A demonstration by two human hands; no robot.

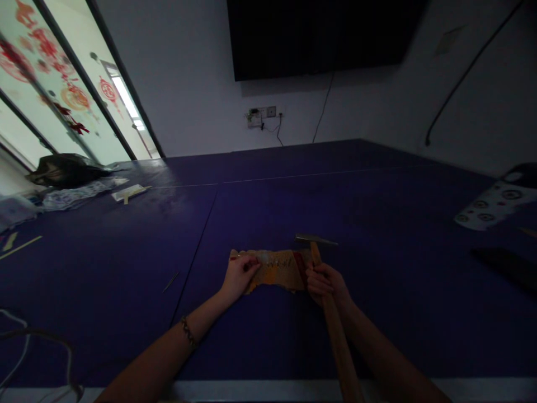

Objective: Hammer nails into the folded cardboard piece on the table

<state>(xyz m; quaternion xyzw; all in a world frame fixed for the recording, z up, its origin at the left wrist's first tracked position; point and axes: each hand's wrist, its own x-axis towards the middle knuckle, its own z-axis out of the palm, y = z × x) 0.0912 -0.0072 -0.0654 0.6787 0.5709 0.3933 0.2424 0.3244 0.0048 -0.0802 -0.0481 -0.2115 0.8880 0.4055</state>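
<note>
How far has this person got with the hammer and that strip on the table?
Done: nothing shows as finished. In hand: the right hand grips a wooden-handled hammer, head just above the tan strip, which the left hand pins to the dark table. Left: any hammering; the picture is too dim to show a nail or marks.

A wide, dark purple table top point(377, 190) spreads out on all sides of the grip, split by thin pale seams. Beyond it stands a plain white wall point(188, 73) with a large black flat screen point(319, 33) mounted high and a small white socket plate point(260, 116) below it. Far left of the grip, bright glass panels with red paper cut-outs point(54, 73) let in daylight; the room itself is dim.
</note>
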